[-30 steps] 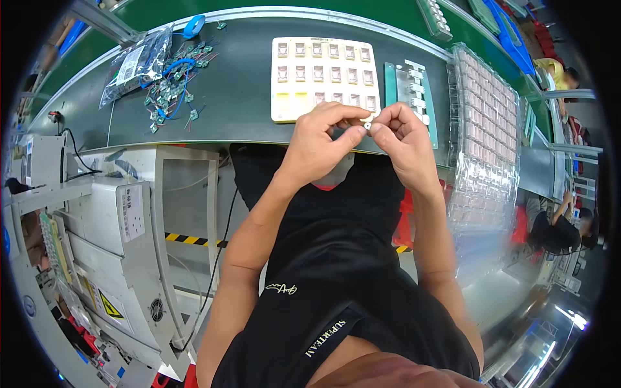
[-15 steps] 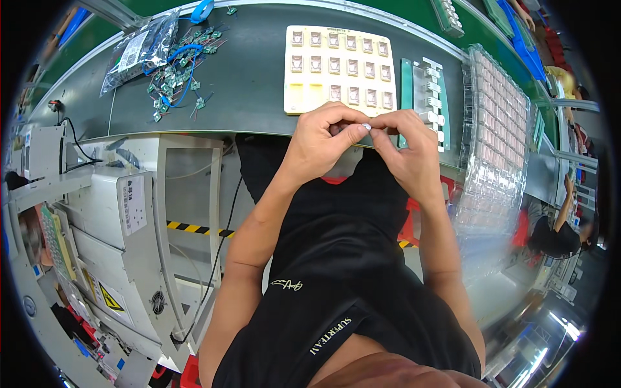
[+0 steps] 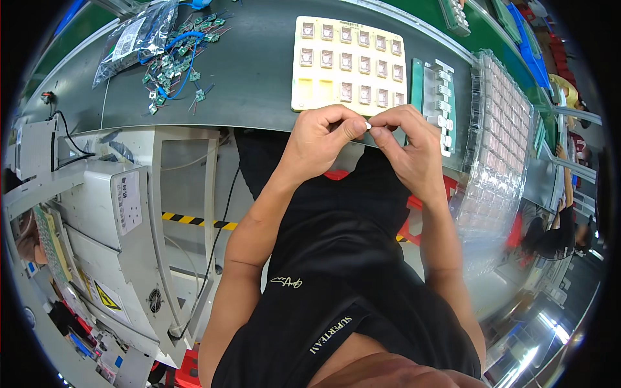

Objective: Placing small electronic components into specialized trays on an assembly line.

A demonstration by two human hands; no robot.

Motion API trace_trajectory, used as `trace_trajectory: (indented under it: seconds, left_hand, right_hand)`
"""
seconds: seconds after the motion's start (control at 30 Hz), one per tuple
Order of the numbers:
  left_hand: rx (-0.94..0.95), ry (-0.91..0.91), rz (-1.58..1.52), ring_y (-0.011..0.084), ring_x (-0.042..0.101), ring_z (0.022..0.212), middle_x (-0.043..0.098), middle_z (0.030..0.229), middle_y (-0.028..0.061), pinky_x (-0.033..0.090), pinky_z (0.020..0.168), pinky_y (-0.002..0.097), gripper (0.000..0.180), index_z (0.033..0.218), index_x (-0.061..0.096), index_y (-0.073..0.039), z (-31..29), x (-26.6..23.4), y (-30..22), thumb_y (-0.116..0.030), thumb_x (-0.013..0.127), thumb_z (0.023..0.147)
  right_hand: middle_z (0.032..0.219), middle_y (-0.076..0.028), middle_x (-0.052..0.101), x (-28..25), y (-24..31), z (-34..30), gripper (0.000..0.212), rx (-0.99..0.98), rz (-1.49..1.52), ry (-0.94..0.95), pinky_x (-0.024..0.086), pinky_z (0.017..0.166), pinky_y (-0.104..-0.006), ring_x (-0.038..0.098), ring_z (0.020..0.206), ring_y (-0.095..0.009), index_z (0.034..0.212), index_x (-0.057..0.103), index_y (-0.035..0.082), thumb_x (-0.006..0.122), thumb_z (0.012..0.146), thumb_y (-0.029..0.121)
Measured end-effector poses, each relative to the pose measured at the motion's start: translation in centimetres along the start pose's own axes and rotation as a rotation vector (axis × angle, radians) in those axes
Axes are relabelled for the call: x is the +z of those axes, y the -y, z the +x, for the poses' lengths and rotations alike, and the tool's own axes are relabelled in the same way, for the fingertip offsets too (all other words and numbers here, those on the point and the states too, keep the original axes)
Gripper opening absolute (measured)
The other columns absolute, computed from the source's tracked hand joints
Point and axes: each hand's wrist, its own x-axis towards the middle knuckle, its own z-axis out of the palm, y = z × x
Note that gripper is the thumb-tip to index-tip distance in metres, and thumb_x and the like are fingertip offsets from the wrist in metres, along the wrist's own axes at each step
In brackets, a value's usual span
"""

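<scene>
A small whitish part [image 3: 368, 126] is pinched between my two hands at the table's near edge; its kind is too small to make out. My left hand [image 3: 323, 137] grips it from the left with thumb and index finger. From the other side, the fingertips of my right hand [image 3: 409, 143] close on it. Just beyond my hands lies a cream tray [image 3: 315, 92] with rows of pockets. Most pockets hold small clear and pinkish pieces [image 3: 347, 62]; two at the near left hold none.
Right of the tray stands a green and white fixture [image 3: 417, 87]. Farther right are stacked clear blister trays [image 3: 495, 136]. Small green circuit boards with wires [image 3: 174, 68] lie in a heap at the left, beside a silvery plastic bag [image 3: 132, 45]. A white machine [image 3: 103, 200] stands lower left.
The view has shifted slightly, so the tray and fixture sit a little farther right. Both hands keep their pinch on the small part, which has turned a little between the fingers.
</scene>
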Motion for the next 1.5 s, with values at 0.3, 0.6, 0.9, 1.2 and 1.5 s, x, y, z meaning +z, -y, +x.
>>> trace_trajectory:
  seconds: [0.3, 0.6, 0.9, 1.2, 1.5]
  left_hand:
    - [-0.007, -0.012, 0.018, 0.0068, 0.056, 0.075, 0.068, 0.083, 0.0036, 0.048, 0.069, 0.0236, 0.025, 0.094, 0.070, 0.004, -0.3, 0.0, 0.1, -0.020, 0.071, 0.093]
    - [0.090, -0.177, 0.080, 0.0085, 0.059, 0.070, 0.071, 0.086, 0.0068, 0.047, 0.063, 0.0247, 0.021, 0.097, 0.074, 0.002, -0.5, 0.0, 1.0, -0.017, 0.075, 0.089]
    - [0.515, -0.508, 0.869, 0.0247, 0.054, 0.085, 0.064, 0.092, 0.0018, 0.046, 0.074, 0.0355, 0.018, 0.095, 0.075, -0.009, -0.1, -1.0, 2.2, -0.006, 0.073, 0.078]
    - [0.575, -0.488, 1.063, 0.0236, 0.047, 0.096, 0.060, 0.103, -0.0008, 0.037, 0.080, 0.0373, 0.022, 0.095, 0.077, -0.017, -0.3, -1.0, 3.8, -0.011, 0.077, 0.073]
    - [0.541, -0.498, 1.079, 0.0240, 0.046, 0.096, 0.060, 0.105, -0.0013, 0.037, 0.084, 0.0363, 0.029, 0.098, 0.078, -0.021, -0.2, -0.8, 3.8, -0.010, 0.078, 0.071]
  right_hand:
    - [0.086, -0.008, 0.068, 0.3, 0.0, -0.1, 0.014, 0.003, -0.023, -0.014, 0.050, 0.072, -0.0354, 0.064, 0.082, -0.026, 0.092, 0.069, 0.002, 0.074, 0.079, 0.001]
    - [0.084, -0.011, 0.067, 1.3, 0.3, 0.9, 0.009, 0.053, -0.019, 0.021, 0.051, 0.075, -0.0357, 0.063, 0.082, -0.027, 0.087, 0.068, 0.000, 0.071, 0.079, 0.003]
    - [0.085, -0.011, 0.064, 2.9, -2.4, 4.9, 0.009, -0.079, -0.434, -0.005, 0.050, 0.078, -0.0397, 0.059, 0.085, -0.031, 0.085, 0.069, 0.002, 0.068, 0.080, 0.009]
    - [0.084, -0.012, 0.062, 3.6, -2.6, 6.1, 0.007, -0.172, -0.642, 0.116, 0.047, 0.077, -0.0428, 0.057, 0.086, -0.031, 0.082, 0.068, 0.003, 0.066, 0.080, 0.010]
    - [0.086, -0.011, 0.062, 3.5, -2.2, 6.2, 0.008, -0.166, -0.650, 0.169, 0.045, 0.078, -0.0432, 0.057, 0.087, -0.030, 0.084, 0.067, 0.003, 0.065, 0.081, 0.010]
